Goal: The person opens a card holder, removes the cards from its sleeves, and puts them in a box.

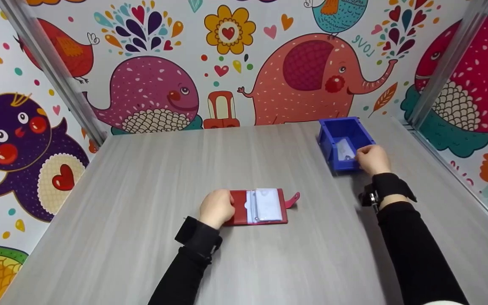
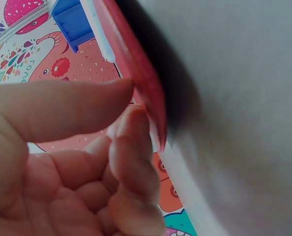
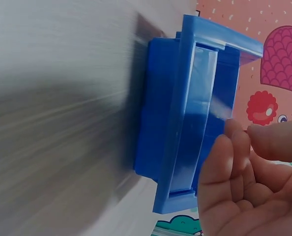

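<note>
Two-handed work with a red wallet (image 1: 239, 207) and a blue bin (image 1: 328, 146). The wallet lies unfolded on the counter (image 1: 151, 190), in front of the person, with pale pages (image 1: 268, 205) over its right half and a strap (image 1: 293, 200) jutting from its right edge. The bin stands farther back and to the right. Left hand (image 1: 217, 208): thumb and forefinger pinch the wallet's left edge. Right hand (image 1: 373, 159): at the near right corner of the bin, fingers curled, thumb tip and forefinger close together. A white card (image 1: 344, 149) inside the bin extends to just beside these fingers; whether they grip it cannot be told.

The step in hand is judged to be handling the card at the bin while the left hand steadies the wallet; the direction of transfer is not evident. If the card is to come out, the next move calls for a firm pinch and a lift above the rim; if it is to stay, for parting the fingers and drawing back.

Obstacles: the bin's walls enclose the card and limit the angle of approach; the strap, on the side facing the bin, could catch a card brought in low. Surroundings: a wall printed with animals (image 1: 227, 80) behind the counter, a metal post (image 1: 55, 74) at the left, and a black band (image 1: 392, 188) around the right wrist.
</note>
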Tool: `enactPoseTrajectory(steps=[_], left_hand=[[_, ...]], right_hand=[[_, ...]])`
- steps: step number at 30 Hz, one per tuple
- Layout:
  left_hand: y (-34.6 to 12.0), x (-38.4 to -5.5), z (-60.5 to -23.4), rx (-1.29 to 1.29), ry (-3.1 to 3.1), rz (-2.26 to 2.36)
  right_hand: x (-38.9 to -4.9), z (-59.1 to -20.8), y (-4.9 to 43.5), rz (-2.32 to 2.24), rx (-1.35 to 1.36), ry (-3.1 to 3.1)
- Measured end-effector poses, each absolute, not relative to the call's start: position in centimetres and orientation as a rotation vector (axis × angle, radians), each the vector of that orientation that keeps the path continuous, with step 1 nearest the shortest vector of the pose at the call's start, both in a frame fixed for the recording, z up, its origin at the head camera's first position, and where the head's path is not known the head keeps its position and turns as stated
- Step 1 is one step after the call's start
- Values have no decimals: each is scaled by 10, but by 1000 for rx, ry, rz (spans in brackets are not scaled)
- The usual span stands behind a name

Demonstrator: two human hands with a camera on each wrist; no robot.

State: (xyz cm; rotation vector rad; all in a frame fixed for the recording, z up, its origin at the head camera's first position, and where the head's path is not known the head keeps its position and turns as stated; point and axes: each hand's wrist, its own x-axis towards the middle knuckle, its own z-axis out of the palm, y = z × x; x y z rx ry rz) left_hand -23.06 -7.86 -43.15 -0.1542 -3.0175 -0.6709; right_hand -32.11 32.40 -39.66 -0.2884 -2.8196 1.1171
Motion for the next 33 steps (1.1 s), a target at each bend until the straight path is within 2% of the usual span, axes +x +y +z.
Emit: enactPoseTrajectory(steps=[16,33], left_hand=[[-78,-230,-431,-151,-3023,-675],[-78,-230,-431,-135,-3023,-683]], right_hand=[[-313,-398,324,961,-141,-2791],[-297,-380,290,962,16,-2730]])
